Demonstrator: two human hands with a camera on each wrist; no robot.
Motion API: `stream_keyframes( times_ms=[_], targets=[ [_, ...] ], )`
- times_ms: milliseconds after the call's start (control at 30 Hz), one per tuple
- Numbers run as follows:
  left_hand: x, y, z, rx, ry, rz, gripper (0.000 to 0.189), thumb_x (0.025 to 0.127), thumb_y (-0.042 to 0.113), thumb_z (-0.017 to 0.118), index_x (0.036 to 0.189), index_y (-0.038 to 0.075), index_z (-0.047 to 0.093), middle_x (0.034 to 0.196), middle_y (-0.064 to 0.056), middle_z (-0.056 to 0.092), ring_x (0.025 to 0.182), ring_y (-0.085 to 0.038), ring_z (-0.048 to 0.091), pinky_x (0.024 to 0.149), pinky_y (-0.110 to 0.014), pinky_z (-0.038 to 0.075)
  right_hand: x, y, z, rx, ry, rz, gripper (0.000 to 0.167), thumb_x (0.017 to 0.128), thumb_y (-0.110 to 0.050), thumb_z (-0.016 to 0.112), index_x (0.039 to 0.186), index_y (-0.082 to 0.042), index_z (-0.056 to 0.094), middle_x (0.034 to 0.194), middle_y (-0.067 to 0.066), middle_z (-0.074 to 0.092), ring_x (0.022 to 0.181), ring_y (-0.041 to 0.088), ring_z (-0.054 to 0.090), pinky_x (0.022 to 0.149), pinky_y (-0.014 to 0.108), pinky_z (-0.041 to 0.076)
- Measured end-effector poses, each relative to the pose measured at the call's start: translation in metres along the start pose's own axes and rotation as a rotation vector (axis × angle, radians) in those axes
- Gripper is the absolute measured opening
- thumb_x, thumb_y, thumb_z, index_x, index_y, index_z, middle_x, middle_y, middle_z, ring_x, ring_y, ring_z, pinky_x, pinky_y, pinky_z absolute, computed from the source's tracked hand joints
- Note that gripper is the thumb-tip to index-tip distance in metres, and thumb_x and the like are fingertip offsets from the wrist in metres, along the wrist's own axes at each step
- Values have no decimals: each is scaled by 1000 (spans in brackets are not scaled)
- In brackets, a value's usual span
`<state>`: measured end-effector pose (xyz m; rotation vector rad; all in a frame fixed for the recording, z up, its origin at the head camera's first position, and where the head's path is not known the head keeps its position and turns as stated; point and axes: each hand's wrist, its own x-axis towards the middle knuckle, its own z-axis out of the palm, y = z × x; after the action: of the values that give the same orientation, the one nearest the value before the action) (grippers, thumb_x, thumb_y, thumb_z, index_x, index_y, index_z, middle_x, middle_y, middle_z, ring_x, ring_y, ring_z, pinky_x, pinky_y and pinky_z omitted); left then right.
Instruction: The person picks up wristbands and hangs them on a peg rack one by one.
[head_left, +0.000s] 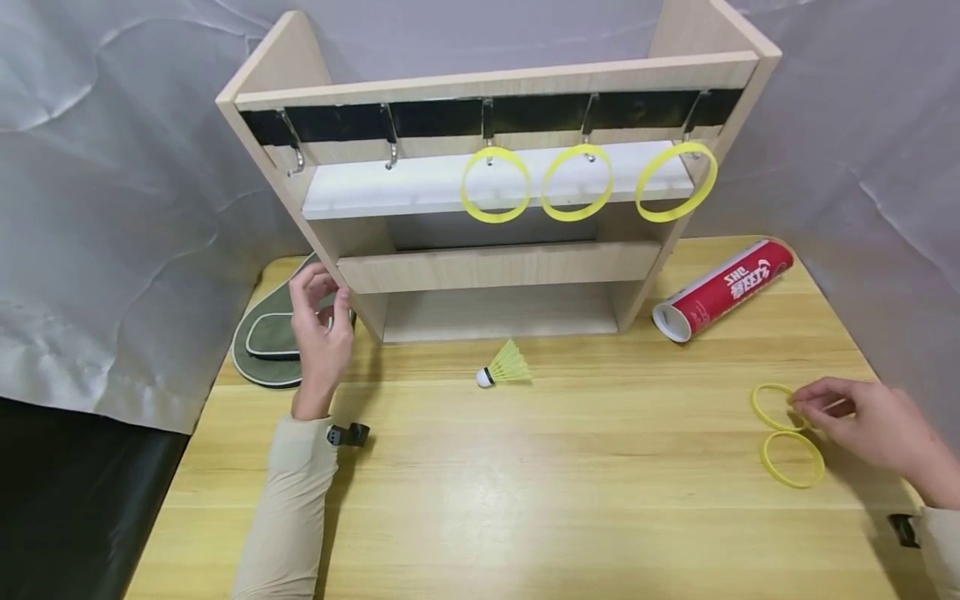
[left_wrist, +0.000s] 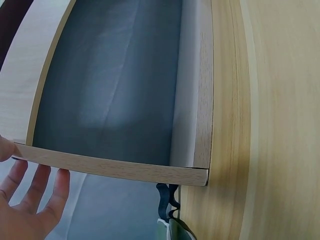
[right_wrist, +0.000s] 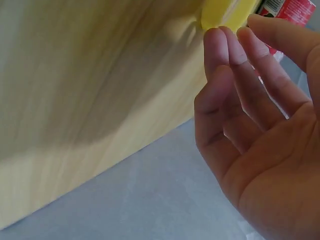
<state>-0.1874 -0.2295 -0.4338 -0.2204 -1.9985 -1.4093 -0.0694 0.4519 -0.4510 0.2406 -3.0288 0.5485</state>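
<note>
My left hand (head_left: 322,333) holds the left side panel of a light wooden shelf rack (head_left: 495,268). In the left wrist view the thumb lies on one side of the panel edge (left_wrist: 110,166), the fingers (left_wrist: 61,187) on the other. At the right, my right hand (head_left: 873,421) pinches a thin yellow ring (head_left: 754,410) just over the table; its fingertips meet the yellow band (right_wrist: 219,15) in the right wrist view. A second yellow ring (head_left: 766,458) lies beside it. Three more rings hang from hooks on the rack, the nearest to its middle being this yellow ring (head_left: 495,218).
Two bare hooks (head_left: 297,160) are at the rack's left. A yellow shuttlecock (head_left: 506,365) lies before the rack on the wooden table (head_left: 480,500). To the right lies a red tube (head_left: 723,287); a green slipper (head_left: 262,337) sits behind my left hand. Grey cloth (head_left: 112,208) hangs behind.
</note>
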Motion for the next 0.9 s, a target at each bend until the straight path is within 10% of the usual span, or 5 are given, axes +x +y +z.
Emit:
stream_keyframes(
  times_ms=[433,900],
  targets=[
    [0,1,0,-7,-2,12,38,109,-1,59,146,0,50,118,6,63,109,-9,65,76,-15,51,-3,5,2,6,33,167,23,91,-7,84,106,5,71,78,8,75,61,-20,49,54,18,43],
    [0,3,1,15,-6,4,37,110,0,57,147,-1,48,118,-1,63,112,-9,63,77,-16,50,2,6,6,80,16,151,8,96,-8,80,93,-2,76,81,7,75,66,-18,50,57,15,45]
  ],
)
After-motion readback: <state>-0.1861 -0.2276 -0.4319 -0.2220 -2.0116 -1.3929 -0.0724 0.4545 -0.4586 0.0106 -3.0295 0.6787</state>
